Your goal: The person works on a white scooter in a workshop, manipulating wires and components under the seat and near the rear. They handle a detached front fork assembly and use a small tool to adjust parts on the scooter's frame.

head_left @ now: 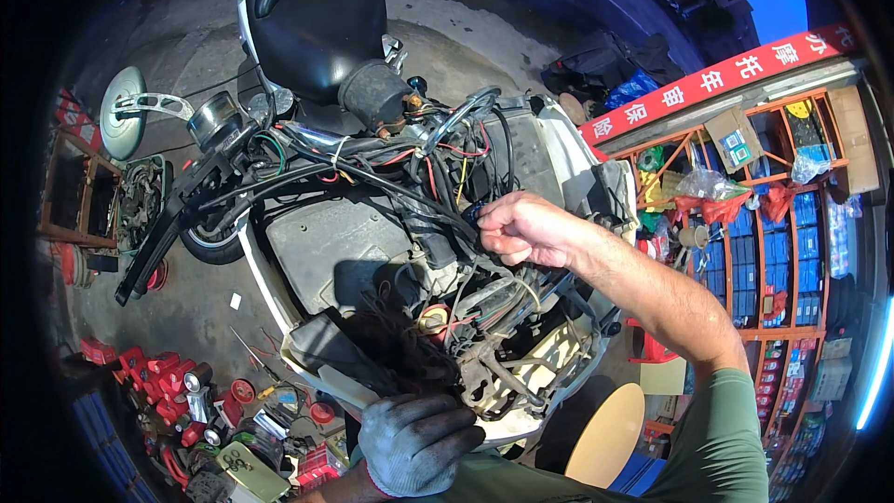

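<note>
My bare right hand (526, 231) reaches in from the right, fingers curled closed against the black cables (463, 222) in the middle of the opened scooter front. Its fingertips are partly hidden, so the exact piece they grip is unclear. My left hand (414, 442), in a dirty grey-white work glove, is at the near edge of the pale body panel (340, 387). Its fingers are bent and close together; whatever is under them is hidden. Between the hands lie exposed wiring (447, 168), a grey plastic panel (326, 242) and a metal frame bracket (494, 373).
Beyond the handlebar stands the black seat (317, 19); a round mirror (123, 115) sticks out left. Red parts and tools (168, 382) litter the floor at lower left. Orange shelves (759, 242) with boxes line the right, beside a yellow round-topped stool (605, 433).
</note>
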A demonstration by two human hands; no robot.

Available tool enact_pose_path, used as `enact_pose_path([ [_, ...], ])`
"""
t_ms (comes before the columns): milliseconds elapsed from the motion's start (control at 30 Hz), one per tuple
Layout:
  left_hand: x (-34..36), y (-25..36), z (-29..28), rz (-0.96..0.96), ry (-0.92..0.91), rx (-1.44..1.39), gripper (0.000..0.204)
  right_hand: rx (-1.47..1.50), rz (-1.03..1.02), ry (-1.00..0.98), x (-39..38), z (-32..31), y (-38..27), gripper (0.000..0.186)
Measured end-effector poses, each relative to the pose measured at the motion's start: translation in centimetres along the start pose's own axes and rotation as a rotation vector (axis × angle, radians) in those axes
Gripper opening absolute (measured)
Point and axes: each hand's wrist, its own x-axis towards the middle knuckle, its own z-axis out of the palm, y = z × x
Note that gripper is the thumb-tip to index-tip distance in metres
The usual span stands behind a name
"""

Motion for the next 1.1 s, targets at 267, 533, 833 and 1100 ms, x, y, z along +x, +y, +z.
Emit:
enact_pose_path([
  [267, -0.3, 0.2, 0.0, -0.010, 0.005, 0.015, 0.021, -0.141, -0.058, 0.150, -1.9, 0.0, -1.1, 0.006],
  [533, -0.2, -0.1, -0.1, -0.001, -0.034, -0.021, 0.021, -0.459, -0.140, 0.247, -2.2, -0.4, -0.9, 0.053],
  [833, -0.4, -0.2, -0.1, -0.001, -0.041, -0.020, 0.020, -1.347, -0.195, 0.354, -0.9, 0.7, -1.9, 0.056],
  [1100, -0.2, 0.0, -0.3, -0.001, -0.041, -0.029, 0.019, -1.479, -0.343, 0.312, 0.0, -1.0, -1.0, 0.056],
])
